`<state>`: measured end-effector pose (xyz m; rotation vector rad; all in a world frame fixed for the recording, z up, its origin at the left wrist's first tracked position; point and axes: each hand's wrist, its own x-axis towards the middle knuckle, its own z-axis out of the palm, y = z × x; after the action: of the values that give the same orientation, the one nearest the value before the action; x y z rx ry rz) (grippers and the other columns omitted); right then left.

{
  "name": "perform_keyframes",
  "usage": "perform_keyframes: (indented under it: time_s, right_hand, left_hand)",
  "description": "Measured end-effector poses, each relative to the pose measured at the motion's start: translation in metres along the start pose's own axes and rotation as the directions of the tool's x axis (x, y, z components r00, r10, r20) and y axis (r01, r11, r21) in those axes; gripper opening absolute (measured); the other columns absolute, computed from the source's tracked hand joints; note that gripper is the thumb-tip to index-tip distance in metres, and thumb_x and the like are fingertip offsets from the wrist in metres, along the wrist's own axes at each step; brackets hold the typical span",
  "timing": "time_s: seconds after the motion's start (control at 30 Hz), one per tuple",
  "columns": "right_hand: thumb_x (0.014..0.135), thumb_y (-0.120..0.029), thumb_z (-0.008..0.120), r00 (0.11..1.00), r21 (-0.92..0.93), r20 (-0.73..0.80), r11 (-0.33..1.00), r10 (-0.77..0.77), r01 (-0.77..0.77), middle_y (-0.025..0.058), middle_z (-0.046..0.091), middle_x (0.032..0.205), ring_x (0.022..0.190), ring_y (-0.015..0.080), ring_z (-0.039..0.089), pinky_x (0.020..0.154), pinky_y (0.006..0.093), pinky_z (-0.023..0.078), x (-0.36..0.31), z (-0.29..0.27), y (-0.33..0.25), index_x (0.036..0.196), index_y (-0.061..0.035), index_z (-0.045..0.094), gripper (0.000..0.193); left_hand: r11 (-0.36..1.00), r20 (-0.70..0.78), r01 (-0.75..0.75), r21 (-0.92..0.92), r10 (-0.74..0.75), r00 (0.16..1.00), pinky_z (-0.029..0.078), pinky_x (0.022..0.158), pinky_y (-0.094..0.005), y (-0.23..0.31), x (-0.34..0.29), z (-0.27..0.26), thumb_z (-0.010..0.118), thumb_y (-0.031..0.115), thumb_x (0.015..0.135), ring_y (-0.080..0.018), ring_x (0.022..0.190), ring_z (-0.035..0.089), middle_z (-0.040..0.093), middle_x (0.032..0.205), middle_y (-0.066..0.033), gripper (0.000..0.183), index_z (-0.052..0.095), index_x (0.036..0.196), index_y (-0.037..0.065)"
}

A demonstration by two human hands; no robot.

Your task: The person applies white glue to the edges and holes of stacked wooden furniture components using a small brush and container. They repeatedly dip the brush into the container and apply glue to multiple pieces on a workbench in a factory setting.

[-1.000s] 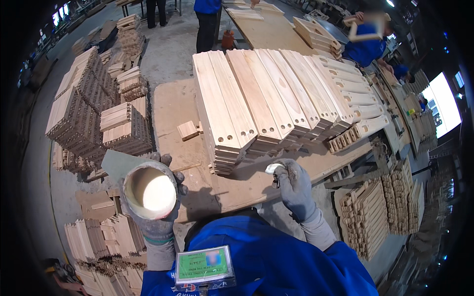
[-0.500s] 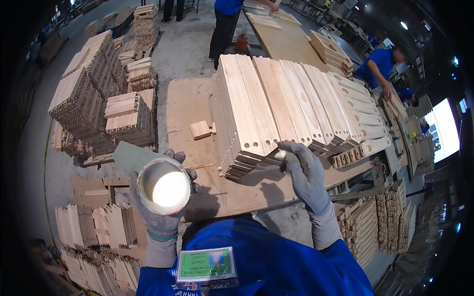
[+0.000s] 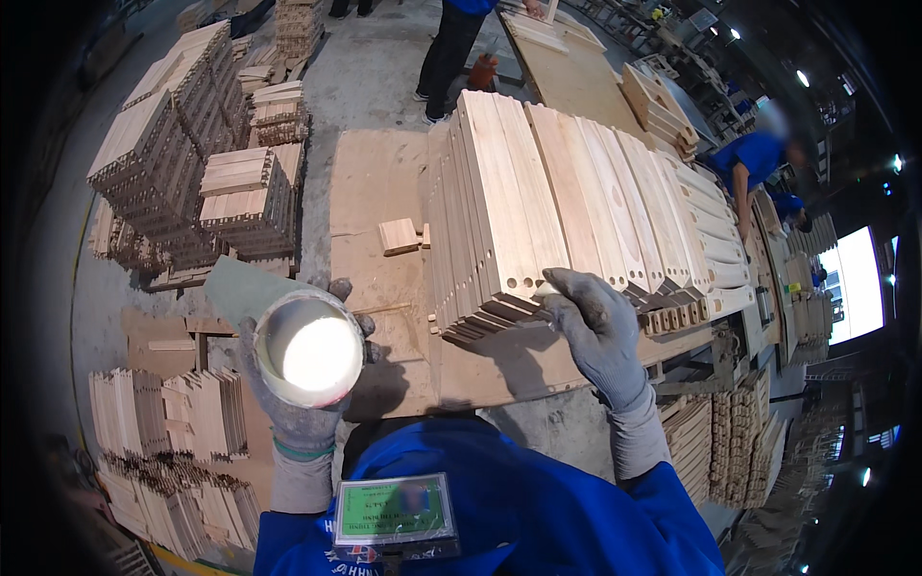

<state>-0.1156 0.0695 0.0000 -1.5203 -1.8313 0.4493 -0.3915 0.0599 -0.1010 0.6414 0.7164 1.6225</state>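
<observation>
My left hand (image 3: 298, 418) is wrapped round a round tub (image 3: 312, 350) of white liquid, with its gloved fingertips showing at the far right side. Behind the tub sticks out a grey-green sheet (image 3: 248, 296); whether the hand also grips it I cannot tell. My right hand (image 3: 600, 331), in a grey glove, pinches a small white piece (image 3: 545, 289) too covered to name. Its fingertips are at the near end of the stacked wooden boards (image 3: 519, 211), beside a round hole (image 3: 526, 282) in the top board.
The boards stand on a brown-covered table (image 3: 379, 173), with small wood blocks (image 3: 398, 236) to their left. Tall stacks of wooden parts (image 3: 158, 144) stand on the floor at left, more (image 3: 735, 432) at lower right. A co-worker (image 3: 754, 158) bends over a bench at right; another (image 3: 456, 48) stands beyond.
The whole view has shifted slightly. My right fingertips have come closer to the hole in the top board's end. The left hand still holds the tub.
</observation>
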Motion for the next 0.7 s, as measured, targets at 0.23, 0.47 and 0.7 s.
perform_keyframes:
  time_s: [0.23,0.47,0.7]
  right_hand:
    - [0.083,-0.007,0.061,0.994,-0.111,0.003,0.988,-0.109,0.109,0.0142,0.062,0.083,0.072,0.0274,0.063,0.064,0.0343,0.049,0.005,0.005,0.003,0.098,-0.0012,0.063,0.016]
    - [0.078,-0.003,0.059,0.979,-0.245,0.091,0.949,-0.182,0.2,0.0116,0.059,0.088,0.081,0.0294,0.06,0.071,0.0371,0.048,0.005,0.006,0.01,0.102,-0.0059,0.06,0.025]
    - [0.077,-0.003,0.061,0.99,-0.239,0.043,0.961,-0.131,0.137,0.012,0.06,0.084,0.076,0.0267,0.061,0.067,0.0342,0.049,0.003,-0.001,0.009,0.099,-0.0041,0.063,0.022]
  left_hand:
    - [0.943,0.116,0.132,-0.304,-0.101,0.988,0.054,0.088,-0.0445,0.0,0.007,-0.01,0.026,0.057,0.093,-0.0358,0.113,0.053,0.042,0.131,-0.0294,0.068,0.038,0.133,0.003]
    - [0.896,0.004,0.122,-0.427,-0.133,0.991,0.052,0.089,-0.0435,0.007,0.002,0.001,0.039,0.044,0.089,-0.0342,0.116,0.051,0.04,0.133,-0.0265,0.062,0.032,0.136,0.004]
    - [0.851,-0.03,-0.285,0.441,0.331,0.943,0.048,0.092,-0.0363,-0.011,-0.003,0.002,0.076,0.006,0.067,-0.026,0.109,0.057,0.051,0.125,-0.0165,0.079,0.033,0.132,0.002]
